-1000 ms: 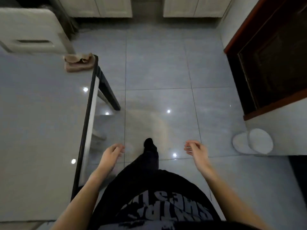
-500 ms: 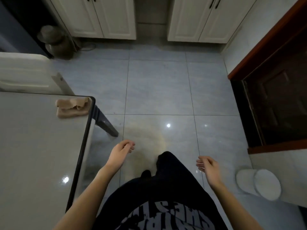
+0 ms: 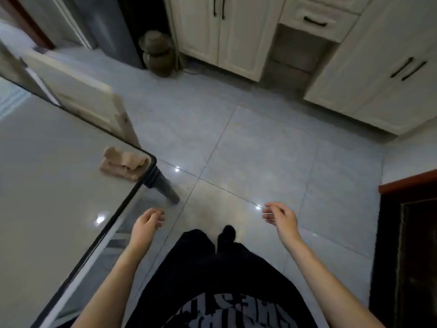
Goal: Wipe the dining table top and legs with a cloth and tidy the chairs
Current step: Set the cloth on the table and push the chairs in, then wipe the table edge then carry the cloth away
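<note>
The grey glossy dining table (image 3: 47,197) fills the left, its black-edged corner near the middle. A crumpled beige cloth (image 3: 123,164) lies on that corner. Below the corner a dark table leg (image 3: 163,185) slants down to the floor. A cream chair (image 3: 80,95) stands against the table's far edge. My left hand (image 3: 146,226) hangs just off the table's edge, fingers loosely curled, holding nothing. My right hand (image 3: 281,217) hovers over the floor to the right, fingers relaxed and empty. Both hands are well short of the cloth.
White cabinets (image 3: 236,36) with black handles line the far wall. A dark round pot (image 3: 157,53) sits on the floor left of them. A dark wooden door with a red-brown frame (image 3: 409,183) is at the right. Grey floor tiles (image 3: 260,150) lie ahead.
I have walked forward along the table and the view has turned left, so the corner with the cloth is closer. Both hands stay empty at my sides.
</note>
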